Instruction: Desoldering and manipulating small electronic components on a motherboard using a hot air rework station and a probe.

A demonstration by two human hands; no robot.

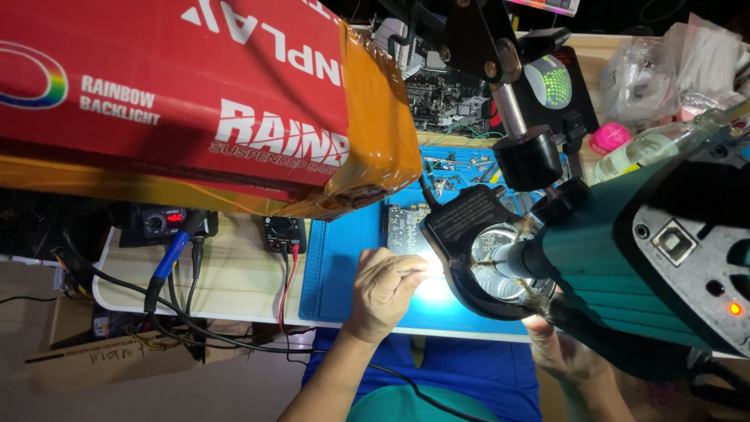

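Left hand [384,287]: fingers pinched on a thin metal tool [412,271], tip in the glare under the ring light [469,234].
Right hand [562,352]: mostly hidden under the microscope [625,258]; grip cannot be told.
Circuit board [406,227]: on blue mat [344,266], just beyond the fingertips.
Risk: glare hides the tip; a slip may scratch the board.
Risk: cables [285,273] near the wrist may snag.

- The right hand [564,352] was mostly hidden behind the teal microscope body [625,266]; its grip could not be told.
- Whatever thin tool the left hand [384,287] pinched was washed out by the ring light's [476,234] glare.
- The red box [195,94] ran off the top and left edges and covered the tabletop [234,281] behind it.
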